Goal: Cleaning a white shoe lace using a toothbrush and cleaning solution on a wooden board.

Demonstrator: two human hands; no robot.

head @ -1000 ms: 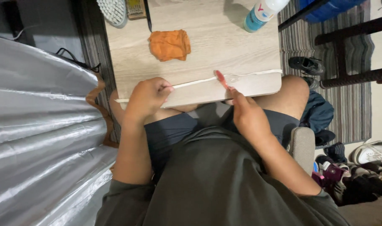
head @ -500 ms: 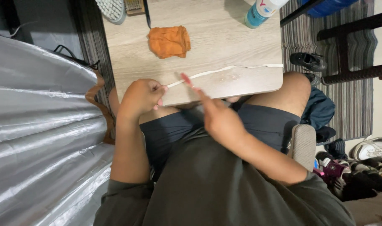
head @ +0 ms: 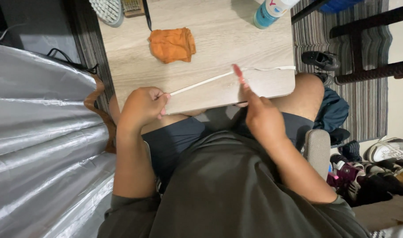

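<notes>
A thin white strip [head: 201,83] is stretched along the near edge of the bench [head: 219,44]. Its left end is pinched in the closed left hand [head: 142,108]. Farther along, a small pink tool [head: 238,74] is held against the strip by the closed right hand [head: 263,117]. An orange cloth [head: 172,44] lies beyond, well apart. A bottle [head: 269,9] stands at the far edge, a brush [head: 106,9] at the far left corner.

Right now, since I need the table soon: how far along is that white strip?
About halfway, I'd guess. The left hand pinches the end of the white strip, pulled taut up to the pink tool in the right hand. Left: the stretch from there to the table edge.
</notes>
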